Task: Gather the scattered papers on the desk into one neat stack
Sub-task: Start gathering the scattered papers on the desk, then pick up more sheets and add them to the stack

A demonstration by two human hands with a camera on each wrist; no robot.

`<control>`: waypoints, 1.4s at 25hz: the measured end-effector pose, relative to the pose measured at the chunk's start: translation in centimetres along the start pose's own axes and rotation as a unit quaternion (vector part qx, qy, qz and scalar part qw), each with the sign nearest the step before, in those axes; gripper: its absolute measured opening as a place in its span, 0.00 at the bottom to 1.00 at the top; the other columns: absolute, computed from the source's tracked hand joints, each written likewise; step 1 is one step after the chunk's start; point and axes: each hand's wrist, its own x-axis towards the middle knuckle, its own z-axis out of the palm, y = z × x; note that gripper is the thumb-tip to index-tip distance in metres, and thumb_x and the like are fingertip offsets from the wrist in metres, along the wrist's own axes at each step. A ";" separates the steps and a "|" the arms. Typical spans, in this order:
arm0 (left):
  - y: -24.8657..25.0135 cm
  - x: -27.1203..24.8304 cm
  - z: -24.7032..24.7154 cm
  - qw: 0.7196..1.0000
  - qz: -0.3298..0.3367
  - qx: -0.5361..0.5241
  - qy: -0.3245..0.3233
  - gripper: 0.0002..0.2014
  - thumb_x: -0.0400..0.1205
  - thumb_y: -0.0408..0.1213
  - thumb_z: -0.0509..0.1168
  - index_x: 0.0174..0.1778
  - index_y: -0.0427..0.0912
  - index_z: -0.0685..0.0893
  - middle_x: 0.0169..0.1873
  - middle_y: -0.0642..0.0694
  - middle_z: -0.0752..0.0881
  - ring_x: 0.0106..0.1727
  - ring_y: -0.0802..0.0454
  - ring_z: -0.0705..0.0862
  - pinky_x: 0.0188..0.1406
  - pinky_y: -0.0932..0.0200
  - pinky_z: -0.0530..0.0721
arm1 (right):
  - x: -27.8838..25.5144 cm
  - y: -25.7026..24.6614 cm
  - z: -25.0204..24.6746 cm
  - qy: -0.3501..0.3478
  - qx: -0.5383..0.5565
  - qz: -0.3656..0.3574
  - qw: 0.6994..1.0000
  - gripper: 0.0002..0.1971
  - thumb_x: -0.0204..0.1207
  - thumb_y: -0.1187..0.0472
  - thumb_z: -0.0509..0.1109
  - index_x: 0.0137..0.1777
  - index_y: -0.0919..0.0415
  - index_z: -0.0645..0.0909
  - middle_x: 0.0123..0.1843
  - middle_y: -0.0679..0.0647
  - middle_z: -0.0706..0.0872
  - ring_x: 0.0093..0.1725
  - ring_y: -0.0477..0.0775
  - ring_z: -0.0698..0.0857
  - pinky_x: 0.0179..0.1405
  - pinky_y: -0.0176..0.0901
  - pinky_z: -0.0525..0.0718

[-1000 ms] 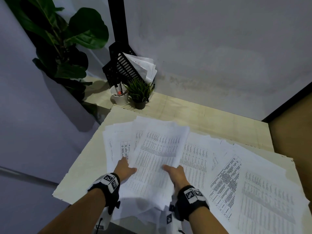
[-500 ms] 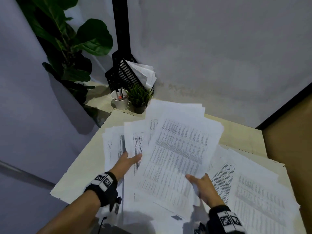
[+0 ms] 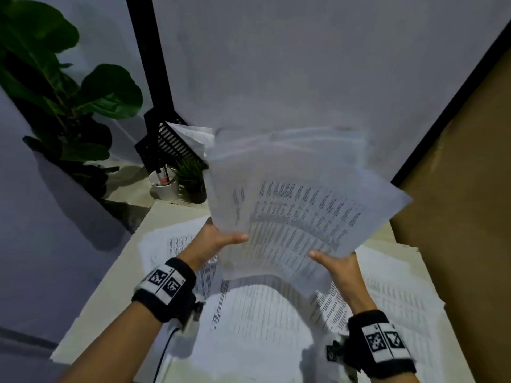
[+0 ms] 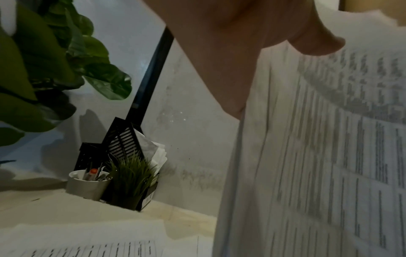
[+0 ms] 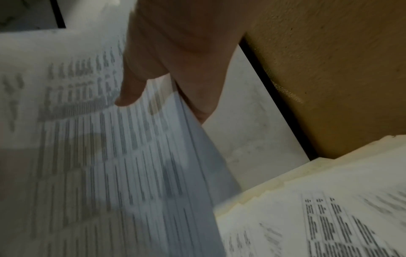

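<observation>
A bundle of printed papers [image 3: 290, 217] is lifted off the desk, tilted up toward the wall and motion-blurred. My left hand [image 3: 218, 239] grips its left edge, thumb on the front face, fingers hidden behind. My right hand [image 3: 336, 262] grips the lower right edge in the same way. In the left wrist view the thumb lies on the sheets [image 4: 318, 156]. In the right wrist view the thumb presses the printed side of the bundle [image 5: 98, 156]. More loose papers [image 3: 262, 322] lie spread over the desk [image 3: 116, 294] beneath and to the right [image 3: 401, 299].
At the back left corner stand a black file rack with papers [image 3: 168, 145], a white pen cup [image 3: 164, 186] and a small potted grass plant [image 3: 190, 178]. A large leafy plant [image 3: 55, 100] is to the left. A brown panel [image 3: 464, 189] borders the desk's right side.
Both hands have raised the bundle from the desk and tipped it upward toward the wall. The right hand swung out to the right along the sheets' edge.
</observation>
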 end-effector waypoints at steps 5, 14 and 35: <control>-1.0 -0.5 1.9 1.000 -0.015 0.008 0.010 0.36 0.49 0.58 0.80 0.53 0.57 0.78 0.52 0.52 0.87 0.56 0.58 0.85 0.64 0.47 0.82 | -0.6 -0.2 0.4 -0.001 -0.009 0.007 1.000 0.15 0.65 0.67 0.76 0.47 0.49 0.82 0.40 0.47 0.91 0.46 0.49 0.89 0.44 0.42 0.88; 3.2 -0.9 2.5 0.998 0.068 -0.012 -0.004 0.25 0.49 0.56 0.80 0.43 0.60 0.87 0.38 0.62 0.91 0.42 0.64 0.88 0.38 0.69 0.86 | 0.1 -3.6 0.3 0.001 0.047 -0.053 0.997 0.14 0.66 0.72 0.74 0.45 0.52 0.81 0.36 0.47 0.88 0.39 0.44 0.88 0.38 0.38 0.88; -7.0 -0.6 1.8 0.956 -0.153 0.244 -0.050 0.14 0.81 0.48 0.60 0.33 0.45 0.72 0.27 0.48 0.71 0.27 0.52 0.71 0.28 0.61 0.73 | -1.1 4.5 -3.1 0.079 -0.096 0.176 0.976 0.12 0.75 0.61 0.70 0.57 0.59 0.78 0.50 0.53 0.86 0.49 0.56 0.84 0.44 0.38 0.83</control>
